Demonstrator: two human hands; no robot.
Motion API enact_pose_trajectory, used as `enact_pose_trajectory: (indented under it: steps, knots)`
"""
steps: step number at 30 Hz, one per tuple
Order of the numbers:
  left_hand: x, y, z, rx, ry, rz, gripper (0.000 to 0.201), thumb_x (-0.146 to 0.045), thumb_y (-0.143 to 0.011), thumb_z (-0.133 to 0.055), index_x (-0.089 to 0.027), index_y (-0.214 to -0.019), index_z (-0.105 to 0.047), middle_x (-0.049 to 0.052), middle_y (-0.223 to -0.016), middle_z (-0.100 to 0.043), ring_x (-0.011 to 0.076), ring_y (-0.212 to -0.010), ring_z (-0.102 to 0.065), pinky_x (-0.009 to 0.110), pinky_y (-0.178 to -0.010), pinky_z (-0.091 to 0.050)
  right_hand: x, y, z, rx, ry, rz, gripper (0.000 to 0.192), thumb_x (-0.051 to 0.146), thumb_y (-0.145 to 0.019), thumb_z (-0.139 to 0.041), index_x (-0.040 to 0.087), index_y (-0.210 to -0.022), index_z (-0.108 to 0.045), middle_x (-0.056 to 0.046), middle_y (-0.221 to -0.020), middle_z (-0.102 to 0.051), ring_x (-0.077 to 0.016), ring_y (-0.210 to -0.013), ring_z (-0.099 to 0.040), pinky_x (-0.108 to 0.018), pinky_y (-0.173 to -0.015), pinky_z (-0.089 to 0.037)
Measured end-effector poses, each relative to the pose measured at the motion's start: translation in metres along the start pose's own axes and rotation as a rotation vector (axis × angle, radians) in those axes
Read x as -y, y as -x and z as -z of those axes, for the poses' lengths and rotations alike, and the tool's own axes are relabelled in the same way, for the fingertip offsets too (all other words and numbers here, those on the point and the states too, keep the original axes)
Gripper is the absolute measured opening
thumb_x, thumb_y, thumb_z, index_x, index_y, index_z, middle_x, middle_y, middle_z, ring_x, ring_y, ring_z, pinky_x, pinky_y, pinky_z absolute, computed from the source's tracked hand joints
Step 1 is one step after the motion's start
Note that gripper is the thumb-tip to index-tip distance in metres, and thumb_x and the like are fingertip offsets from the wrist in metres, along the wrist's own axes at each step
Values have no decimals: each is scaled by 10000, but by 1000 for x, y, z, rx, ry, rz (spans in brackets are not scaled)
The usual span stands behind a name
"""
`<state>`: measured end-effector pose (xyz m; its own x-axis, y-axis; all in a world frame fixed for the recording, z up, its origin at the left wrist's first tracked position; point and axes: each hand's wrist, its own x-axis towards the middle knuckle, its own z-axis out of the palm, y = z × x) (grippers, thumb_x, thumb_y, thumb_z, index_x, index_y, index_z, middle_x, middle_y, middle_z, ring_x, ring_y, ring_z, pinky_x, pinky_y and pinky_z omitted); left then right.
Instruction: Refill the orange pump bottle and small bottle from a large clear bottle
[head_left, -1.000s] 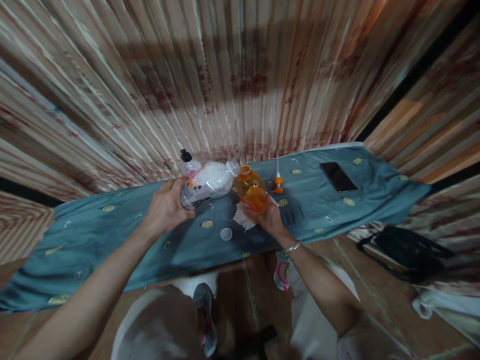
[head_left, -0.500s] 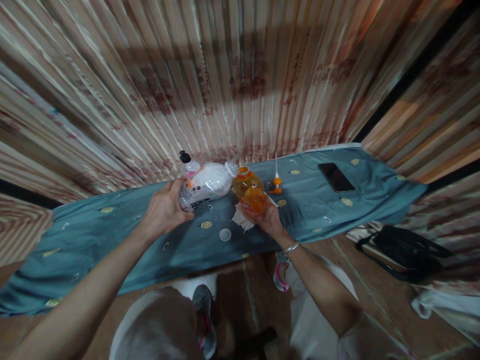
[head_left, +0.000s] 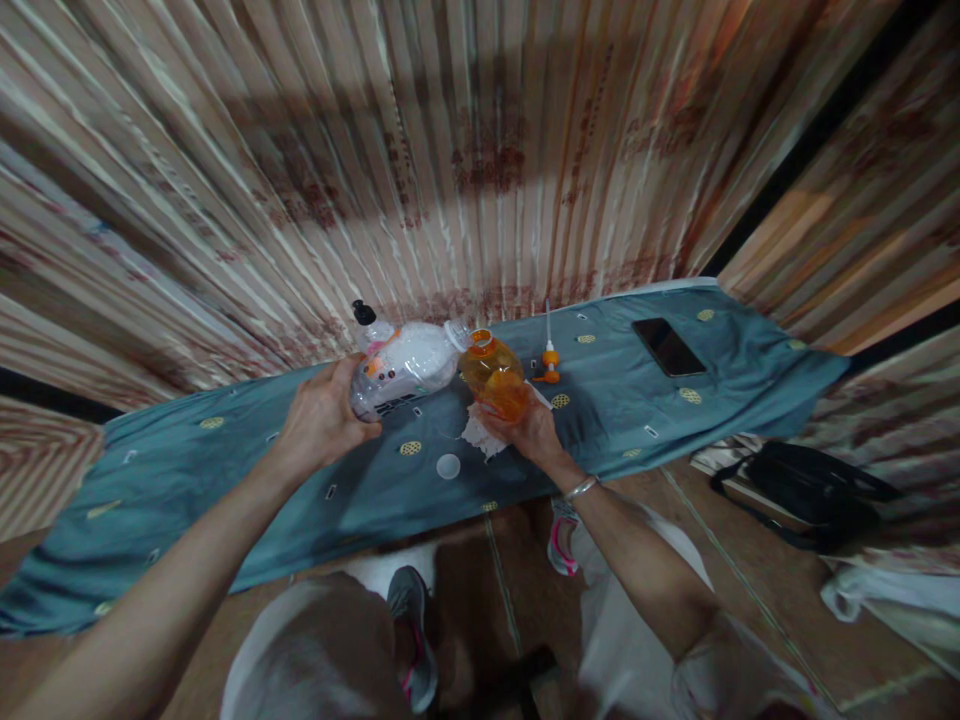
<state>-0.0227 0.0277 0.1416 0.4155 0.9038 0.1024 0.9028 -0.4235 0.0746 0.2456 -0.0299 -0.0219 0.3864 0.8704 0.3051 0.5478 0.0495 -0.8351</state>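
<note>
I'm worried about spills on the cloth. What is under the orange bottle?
A crumpled white tissue shows beneath the orange bottle, on the blue cloth. The right hand grips the bottle's base and covers the tissue's right part, so any contact or wetness there cannot be seen.

A teal cloth (head_left: 225, 470) dotted with small yellow rounds is covering the table. The tilted bottle (head_left: 409, 365) is showing clear and white with pink and orange marks; the bottle to its right (head_left: 495, 378) is glowing orange. Far right, a black phone (head_left: 667, 346) is lying.
</note>
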Motion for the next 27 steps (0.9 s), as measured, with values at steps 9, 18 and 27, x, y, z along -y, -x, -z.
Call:
enact_pose_trajectory:
  steps: [9, 18, 27]
  knots:
    - [-1, -4, 3, -2, -29, 2, 810, -323, -693, -695, -96, -1422, -427, 196, -1333, -651, 383, -1237, -640, 483, -1055, -504, -1, -1, 2, 23, 29, -27, 665, 484, -721, -829, 127, -1238, -613, -136, -1090, -785, -309, -1017, -762, -443, -883, -634]
    - [-5, -6, 9, 34, -36, -2, 825, -357, -698, -683, -97, -1430, -404, 206, -1318, -651, 389, -1225, -643, 478, -1050, -501, -2, -1, 1, 28, 42, -75, 649, 447, -703, -871, 154, -1226, -623, -125, -1093, -776, -331, -1045, -755, -462, -898, -623]
    - [-4, -5, 12, 64, -59, -2, 800, -375, -721, -657, -95, -1426, -405, 207, -1306, -651, 387, -1197, -658, 469, -1028, -513, 2, 0, 2, 6, -34, -52, 648, 500, -719, -838, 157, -1228, -633, -136, -1125, -773, -333, -1065, -750, -463, -922, -620]
